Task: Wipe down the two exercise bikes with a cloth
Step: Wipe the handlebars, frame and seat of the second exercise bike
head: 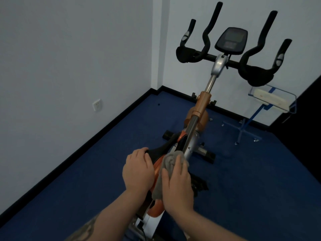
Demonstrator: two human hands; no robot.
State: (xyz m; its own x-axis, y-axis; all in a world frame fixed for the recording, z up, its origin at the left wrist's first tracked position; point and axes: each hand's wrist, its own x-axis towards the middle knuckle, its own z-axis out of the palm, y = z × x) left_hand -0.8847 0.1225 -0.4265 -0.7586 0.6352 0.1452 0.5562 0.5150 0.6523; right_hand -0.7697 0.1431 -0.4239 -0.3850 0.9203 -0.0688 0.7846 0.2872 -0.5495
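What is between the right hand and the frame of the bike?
In the head view, a grey cloth lies between the right hand and the bike frame.

I can read no words, brands or numbers anywhere from where I stand. The console [231,40] on the far end of the bike [202,108] has a dark screen with faint reddish patches, too blurred for me to make out. The white wall plate [97,104] on the left shows only tiny marks I cannot read. The pale box [271,100] on the right stand carries faint smudges, illegible.
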